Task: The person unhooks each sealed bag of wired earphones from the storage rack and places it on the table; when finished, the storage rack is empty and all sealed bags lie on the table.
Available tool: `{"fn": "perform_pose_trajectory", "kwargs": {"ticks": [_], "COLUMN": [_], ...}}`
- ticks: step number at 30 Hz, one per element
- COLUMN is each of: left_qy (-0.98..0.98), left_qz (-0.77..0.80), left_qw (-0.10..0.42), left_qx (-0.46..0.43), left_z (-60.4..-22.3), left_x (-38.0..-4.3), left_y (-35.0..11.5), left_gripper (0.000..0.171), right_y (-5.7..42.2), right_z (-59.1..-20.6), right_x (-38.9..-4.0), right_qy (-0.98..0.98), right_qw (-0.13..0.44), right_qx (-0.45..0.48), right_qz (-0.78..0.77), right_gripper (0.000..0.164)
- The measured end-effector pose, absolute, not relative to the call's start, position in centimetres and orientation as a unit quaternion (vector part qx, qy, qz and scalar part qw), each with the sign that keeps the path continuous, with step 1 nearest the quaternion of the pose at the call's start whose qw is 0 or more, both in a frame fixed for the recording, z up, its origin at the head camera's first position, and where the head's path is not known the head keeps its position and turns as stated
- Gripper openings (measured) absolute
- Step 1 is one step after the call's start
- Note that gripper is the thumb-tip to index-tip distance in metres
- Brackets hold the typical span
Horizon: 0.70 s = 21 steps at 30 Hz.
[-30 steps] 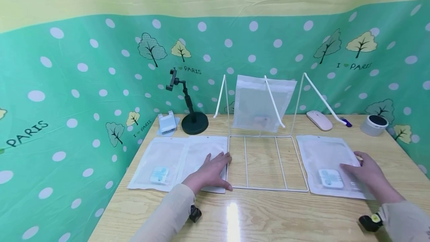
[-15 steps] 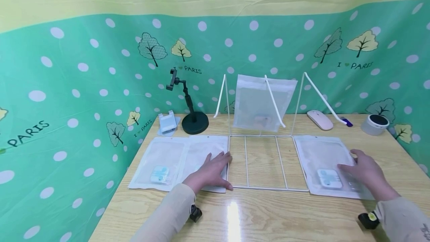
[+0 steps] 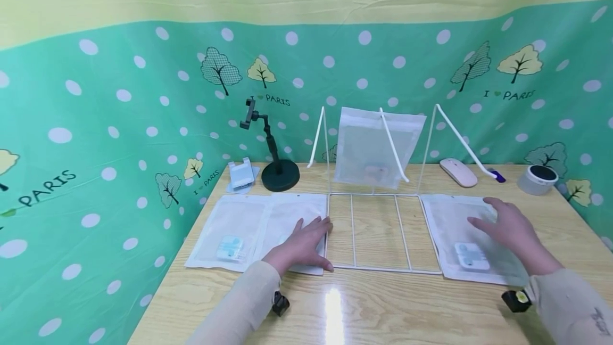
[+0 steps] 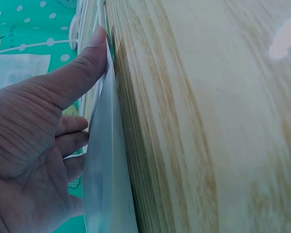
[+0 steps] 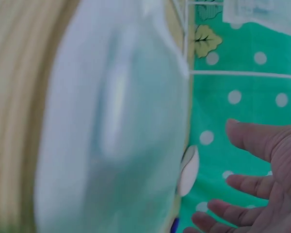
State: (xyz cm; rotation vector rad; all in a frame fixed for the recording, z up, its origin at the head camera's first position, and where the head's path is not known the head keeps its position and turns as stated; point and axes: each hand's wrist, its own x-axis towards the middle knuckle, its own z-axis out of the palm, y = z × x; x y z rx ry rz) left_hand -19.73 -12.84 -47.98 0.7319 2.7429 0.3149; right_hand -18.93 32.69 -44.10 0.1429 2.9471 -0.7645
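A white wire rack [image 3: 383, 269] lies on the table with its hook arms pointing up and forward. My left hand [image 3: 301, 246] rests with spread fingers on the rack's left bar and the edge of a zip bag [image 3: 299, 204]; its thumb is at the front corner. Another zip bag [image 3: 239, 212] with coiled white earphones in a case lies left of it. On the right, my right hand [image 3: 512, 230] hovers with fingers spread over a zip bag [image 3: 450, 222] holding a similar earphone case [image 3: 471, 256]. One more zip bag [image 3: 369, 145] hangs from the rack's middle hook.
Behind the left bags stand a black phone stand [image 3: 280, 174] and a small pale blue holder [image 3: 241, 174]. A pink mouse [image 3: 458, 172], a dark blue object [image 3: 496, 175] and a white cylinder with a black top [image 3: 538, 181] sit at the back right. A polka-dot curtain [image 3: 158, 116] hangs behind.
My right hand has let go of the right bag's edge and moved left and up over it, fingers spreading. That bag slid slightly left against the rack. My left hand has stayed in place.
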Motion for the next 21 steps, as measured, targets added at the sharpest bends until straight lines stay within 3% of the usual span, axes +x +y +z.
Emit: {"fn": "perform_pose_trajectory", "kwargs": {"ticks": [21], "left_qy": [0.950], "left_qz": [0.112], "left_qw": [0.141], "left_qx": [0.255], "left_z": [-48.2], "left_x": [-19.7], "left_y": [-12.8], "left_gripper": [0.106], "right_y": [24.7], "right_z": [-39.7], "right_x": [-22.4], "right_qy": [0.909], "right_qw": [-0.034], "right_qx": [-0.127], "right_qz": [-0.395], "right_gripper": [0.063]}}
